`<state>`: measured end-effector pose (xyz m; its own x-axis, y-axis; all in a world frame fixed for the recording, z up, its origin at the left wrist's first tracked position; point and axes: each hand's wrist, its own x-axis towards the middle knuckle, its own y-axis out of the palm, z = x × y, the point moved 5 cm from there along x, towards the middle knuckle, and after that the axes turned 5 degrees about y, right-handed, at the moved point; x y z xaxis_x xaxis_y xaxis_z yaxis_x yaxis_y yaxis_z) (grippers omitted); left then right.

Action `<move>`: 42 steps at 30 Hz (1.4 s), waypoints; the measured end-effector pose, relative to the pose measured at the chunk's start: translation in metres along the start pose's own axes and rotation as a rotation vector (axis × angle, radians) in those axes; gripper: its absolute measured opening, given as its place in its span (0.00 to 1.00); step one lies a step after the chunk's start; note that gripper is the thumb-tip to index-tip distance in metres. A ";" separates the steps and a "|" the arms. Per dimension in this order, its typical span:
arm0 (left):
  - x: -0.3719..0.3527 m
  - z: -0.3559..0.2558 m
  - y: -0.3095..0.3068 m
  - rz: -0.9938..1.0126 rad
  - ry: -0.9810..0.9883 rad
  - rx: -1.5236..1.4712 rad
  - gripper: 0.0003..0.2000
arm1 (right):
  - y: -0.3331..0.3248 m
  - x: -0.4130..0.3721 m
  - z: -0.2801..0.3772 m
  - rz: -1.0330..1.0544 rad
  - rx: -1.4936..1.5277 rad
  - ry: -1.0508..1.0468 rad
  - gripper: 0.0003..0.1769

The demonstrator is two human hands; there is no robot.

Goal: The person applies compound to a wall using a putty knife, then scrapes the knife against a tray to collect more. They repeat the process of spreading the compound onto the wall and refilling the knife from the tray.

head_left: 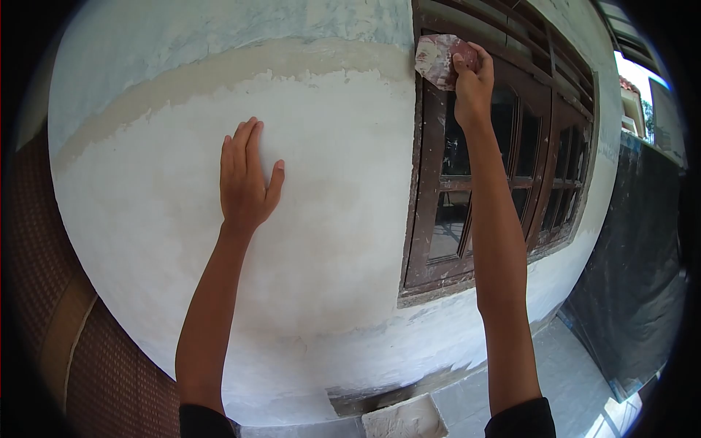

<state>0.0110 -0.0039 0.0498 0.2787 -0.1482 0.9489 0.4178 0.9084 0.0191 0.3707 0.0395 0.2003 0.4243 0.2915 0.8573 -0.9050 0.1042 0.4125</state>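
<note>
My left hand point(247, 179) lies flat against the white plastered wall point(328, 160), fingers stretched upward and thumb held apart. Raised at the upper right, my right hand point(475, 80) grips a flat reddish-brown piece point(438, 62) smeared with white residue, thumb on its near face. That piece overlaps the upper left corner of the brown window frame point(427, 146), right beside the wall's edge. Across the wall above my left hand runs a rough beige band, with bluish-grey paint over it.
Glass panes and slats fill the brown window. On the tiled floor point(511, 365) a pale tray point(405, 420) with whitish material sits by the wall's foot. Dark sheeting point(621, 255) hangs at the right. A woven brown panel point(109, 365) stands at the left.
</note>
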 end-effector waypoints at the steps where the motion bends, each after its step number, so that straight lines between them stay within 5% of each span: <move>1: -0.001 -0.001 0.000 0.015 0.000 0.000 0.30 | 0.011 -0.005 0.005 0.060 -0.021 -0.049 0.20; 5: 0.000 0.000 -0.002 0.032 0.015 -0.016 0.29 | 0.030 -0.012 -0.003 0.122 -0.340 -0.121 0.19; 12: 0.000 -0.002 0.000 0.015 0.002 -0.028 0.29 | -0.009 0.006 -0.003 0.086 0.010 -0.049 0.20; 17: -0.001 0.001 0.000 0.035 0.013 -0.009 0.29 | 0.027 -0.012 -0.005 0.190 -0.176 -0.148 0.20; 20: -0.001 -0.001 -0.001 0.025 0.010 -0.020 0.29 | 0.000 -0.009 -0.020 0.092 -0.170 0.081 0.20; 27: -0.002 -0.002 0.000 0.024 -0.001 -0.009 0.29 | 0.026 -0.017 -0.005 0.087 -0.170 -0.116 0.21; 32: -0.002 -0.001 -0.002 0.023 0.000 -0.024 0.29 | -0.003 -0.011 -0.022 0.040 -0.157 0.032 0.20; 42: -0.002 0.000 -0.002 0.026 0.012 -0.001 0.30 | 0.005 -0.016 -0.021 0.088 -0.213 -0.049 0.20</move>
<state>0.0094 -0.0048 0.0480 0.2998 -0.1295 0.9452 0.4116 0.9114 -0.0057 0.3585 0.0550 0.1828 0.3401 0.2621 0.9031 -0.9223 0.2805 0.2659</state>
